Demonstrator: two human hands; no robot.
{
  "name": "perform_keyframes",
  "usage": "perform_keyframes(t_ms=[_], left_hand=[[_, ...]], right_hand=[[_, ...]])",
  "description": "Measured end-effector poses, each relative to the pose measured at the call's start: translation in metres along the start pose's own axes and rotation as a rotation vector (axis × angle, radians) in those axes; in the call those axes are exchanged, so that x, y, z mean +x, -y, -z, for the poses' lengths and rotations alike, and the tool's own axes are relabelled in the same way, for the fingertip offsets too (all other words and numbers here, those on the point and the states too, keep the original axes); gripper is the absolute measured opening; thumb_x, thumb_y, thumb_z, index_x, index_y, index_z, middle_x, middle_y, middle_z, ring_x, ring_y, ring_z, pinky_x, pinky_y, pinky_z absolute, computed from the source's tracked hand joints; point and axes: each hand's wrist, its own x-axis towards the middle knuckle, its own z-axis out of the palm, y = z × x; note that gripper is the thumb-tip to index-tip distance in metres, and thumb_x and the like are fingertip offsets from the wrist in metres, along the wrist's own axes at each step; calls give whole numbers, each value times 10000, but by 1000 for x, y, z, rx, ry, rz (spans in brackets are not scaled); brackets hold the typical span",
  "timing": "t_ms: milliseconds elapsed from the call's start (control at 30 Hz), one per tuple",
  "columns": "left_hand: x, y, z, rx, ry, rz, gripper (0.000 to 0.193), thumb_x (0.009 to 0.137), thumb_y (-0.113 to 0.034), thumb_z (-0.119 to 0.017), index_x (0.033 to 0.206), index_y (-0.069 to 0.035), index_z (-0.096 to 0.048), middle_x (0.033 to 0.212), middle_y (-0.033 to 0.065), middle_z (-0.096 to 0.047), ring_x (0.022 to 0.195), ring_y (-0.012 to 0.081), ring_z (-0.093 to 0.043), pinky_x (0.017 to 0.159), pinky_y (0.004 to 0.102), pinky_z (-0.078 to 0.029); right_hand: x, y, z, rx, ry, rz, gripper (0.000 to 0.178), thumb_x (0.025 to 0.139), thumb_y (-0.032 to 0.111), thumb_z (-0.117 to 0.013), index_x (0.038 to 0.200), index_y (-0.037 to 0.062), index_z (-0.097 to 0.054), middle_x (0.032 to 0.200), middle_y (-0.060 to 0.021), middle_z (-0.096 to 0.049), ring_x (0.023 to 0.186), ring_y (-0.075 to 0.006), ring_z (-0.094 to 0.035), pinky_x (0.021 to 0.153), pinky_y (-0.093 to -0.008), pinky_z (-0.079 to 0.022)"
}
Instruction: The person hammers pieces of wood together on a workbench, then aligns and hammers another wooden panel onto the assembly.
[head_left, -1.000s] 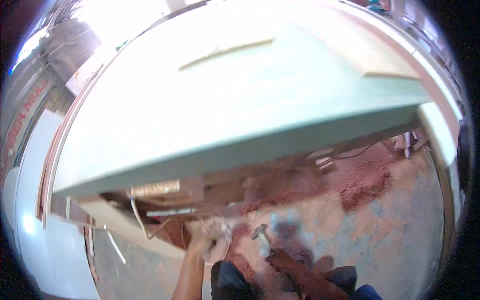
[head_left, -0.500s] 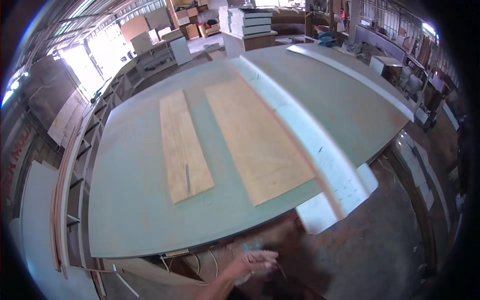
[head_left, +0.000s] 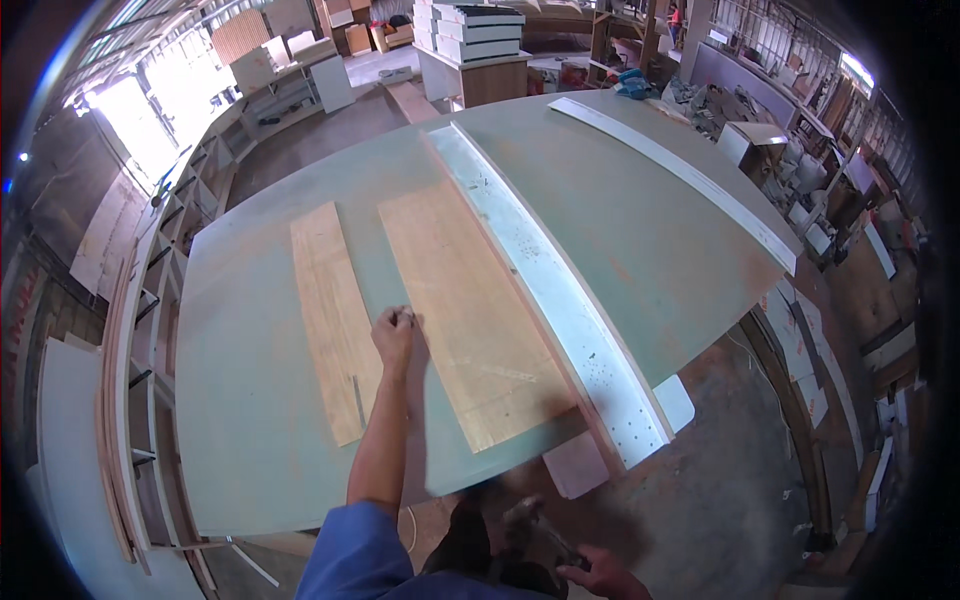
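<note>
My left hand (head_left: 393, 338) reaches over the green-topped table (head_left: 240, 400), its fingers pinched together above the gap between two flat wooden boards. What they hold, if anything, is too small to make out. To its left lies the narrow board (head_left: 325, 300), with a thin dark strip (head_left: 358, 400) near its close end. The wider board (head_left: 475, 320) lies just to its right. Below the table's near edge, my right hand (head_left: 608, 577) is closed around the handle of a hammer (head_left: 524, 513), whose head points away to the left.
A long white straightedge panel (head_left: 550, 270) with a brown edge crosses the table and overhangs the near side. Farther right lies a white strip (head_left: 680, 165). Shelf framing (head_left: 150, 390) runs along the left. Stacked white boxes (head_left: 465, 35) stand behind the table.
My left arm now extends forward over the table between the boards; earlier one hand showed low before the near edge. The hammer and right hand have come into clear view. The view has shifted.
</note>
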Motion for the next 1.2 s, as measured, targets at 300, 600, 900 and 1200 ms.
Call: perform_keyframes(t_ms=[300,600,900,1200], left_hand=[[227,75,-92,201,-318,-164,170,860,-158,-696,929,-10,-743,1126,214,-683,1068,350,-637,921,418,-508],[248,75,-126,325,-330,-235,150,896,-154,-667,941,-34,-746,1171,202,-699,1177,367,-592,1063,465,-419],[338,67,-189,295,-127,-312,148,891,-147,-658,910,-49,-768,945,129,-700,994,340,-613,923,460,-472],[361,76,-213,289,-50,-278,143,865,-187,-716,917,-85,-802,866,113,-668,890,322,-609,826,426,-485]], right_hand=[[124,75,46,287,-146,-273,389,909,362,-755,1122,58,-640,804,-63,-617,717,-125,-574,621,-318,-474],[234,114,98,453,-253,-333,164,891,104,-692,959,58,-551,660,-4,-541,475,-78,-486,440,-250,-414],[374,196,126,375,-195,-88,173,943,147,-704,1017,62,-573,679,19,-550,509,-38,-467,454,-215,-358],[544,247,114,172,-391,140,201,1040,240,-573,1092,46,-573,660,-7,-557,554,-87,-525,519,-276,-426]])
